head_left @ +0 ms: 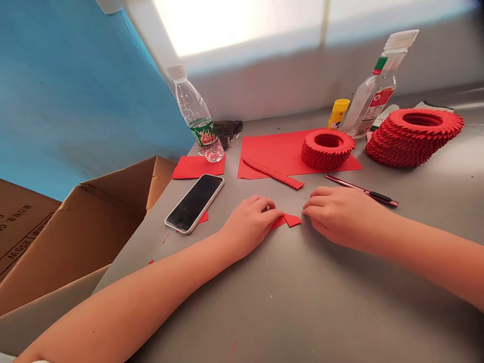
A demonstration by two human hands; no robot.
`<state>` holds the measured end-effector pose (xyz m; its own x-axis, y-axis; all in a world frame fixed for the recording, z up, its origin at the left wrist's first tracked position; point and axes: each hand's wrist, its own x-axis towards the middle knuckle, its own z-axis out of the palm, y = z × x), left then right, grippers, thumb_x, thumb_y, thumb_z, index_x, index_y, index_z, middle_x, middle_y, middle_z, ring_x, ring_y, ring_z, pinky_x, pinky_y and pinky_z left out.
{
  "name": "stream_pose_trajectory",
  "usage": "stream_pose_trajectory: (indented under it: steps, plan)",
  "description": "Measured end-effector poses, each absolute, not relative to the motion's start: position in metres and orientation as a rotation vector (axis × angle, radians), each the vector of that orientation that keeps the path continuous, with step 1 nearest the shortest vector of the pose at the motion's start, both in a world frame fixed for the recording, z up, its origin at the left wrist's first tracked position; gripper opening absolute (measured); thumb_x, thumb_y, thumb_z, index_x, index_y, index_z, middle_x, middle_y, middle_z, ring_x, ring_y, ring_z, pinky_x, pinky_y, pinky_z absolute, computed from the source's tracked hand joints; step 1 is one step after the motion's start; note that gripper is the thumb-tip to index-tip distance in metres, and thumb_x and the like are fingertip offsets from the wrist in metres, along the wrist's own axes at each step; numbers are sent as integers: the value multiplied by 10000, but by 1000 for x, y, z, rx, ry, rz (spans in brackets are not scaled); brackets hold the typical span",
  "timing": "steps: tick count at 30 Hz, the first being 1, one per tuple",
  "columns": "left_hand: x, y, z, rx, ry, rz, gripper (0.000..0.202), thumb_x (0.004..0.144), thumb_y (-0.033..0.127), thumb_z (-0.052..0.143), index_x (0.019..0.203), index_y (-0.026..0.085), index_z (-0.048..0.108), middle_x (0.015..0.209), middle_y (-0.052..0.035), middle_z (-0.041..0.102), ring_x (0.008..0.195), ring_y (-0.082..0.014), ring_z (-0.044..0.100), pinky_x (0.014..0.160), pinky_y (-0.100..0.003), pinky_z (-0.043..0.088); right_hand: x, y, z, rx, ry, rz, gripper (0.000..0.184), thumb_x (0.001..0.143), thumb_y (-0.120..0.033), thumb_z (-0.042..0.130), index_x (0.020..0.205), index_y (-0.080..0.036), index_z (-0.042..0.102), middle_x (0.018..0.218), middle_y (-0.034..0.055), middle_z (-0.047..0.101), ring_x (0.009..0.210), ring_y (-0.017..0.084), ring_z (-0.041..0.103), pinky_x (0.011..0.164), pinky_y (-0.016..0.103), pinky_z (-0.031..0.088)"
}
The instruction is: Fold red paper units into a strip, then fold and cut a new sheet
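My left hand (252,224) is closed, with thumb and fingertips on a small folded red paper piece (292,220) lying on the grey table. One end of the piece is under the thumb; the other sticks out to the right as a pointed flap. Just to the right of it, my right hand (338,214) rests with fingers curled together, slightly apart from the paper. Nothing shows at its fingertips, though its underside is hidden. Beyond the hands lies a row of folded red paper pieces (273,173), nested into a strip.
A phone (195,203), plastic bottle (200,118) and cardboard box (81,227) are on the left. A red sheet (264,146) bears a small paper ring (328,150). A cutter knife (363,191), larger ring stack (414,136), glue stick (338,113) and glass bottle (372,96) are right.
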<state>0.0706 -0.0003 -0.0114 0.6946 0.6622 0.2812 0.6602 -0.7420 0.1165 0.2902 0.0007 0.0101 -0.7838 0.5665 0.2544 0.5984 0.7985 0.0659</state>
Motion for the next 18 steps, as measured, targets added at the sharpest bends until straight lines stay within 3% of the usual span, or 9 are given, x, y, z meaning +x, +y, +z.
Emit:
stream_pose_trajectory:
  steps: [3, 6, 10, 18]
  plan:
    - [71, -1, -12, 2895, 1124, 489, 226, 890, 207, 418, 967, 190, 630, 957, -60, 596, 854, -161, 503, 772, -295, 435, 288, 2, 5, -861, -2735, -102, 184, 844, -241, 476, 790, -182, 641, 739, 61, 637, 744, 169, 556, 643, 278, 423]
    - [72, -1, -12, 2899, 1120, 507, 230, 895, 227, 415, 960, 193, 633, 956, -59, 602, 849, -160, 505, 767, -296, 436, 285, 4, -2, -710, -2753, -60, 191, 858, -189, 447, 887, -192, 635, 805, 69, 643, 761, 162, 559, 648, 274, 435]
    - [71, 0, -12, 2891, 1112, 519, 232, 895, 225, 418, 992, 201, 628, 960, -57, 603, 854, -158, 505, 776, -296, 433, 285, 4, -4, -559, -2825, -151, 243, 842, -81, 411, 897, -162, 633, 819, 92, 644, 786, 175, 560, 667, 290, 453]
    - [70, 1, -13, 2898, 1106, 513, 229, 892, 214, 420, 980, 210, 632, 969, -55, 600, 853, -157, 503, 778, -294, 431, 285, 5, -6, -529, -2788, -122, 265, 851, -79, 383, 877, -169, 631, 858, 90, 648, 815, 173, 561, 676, 291, 471]
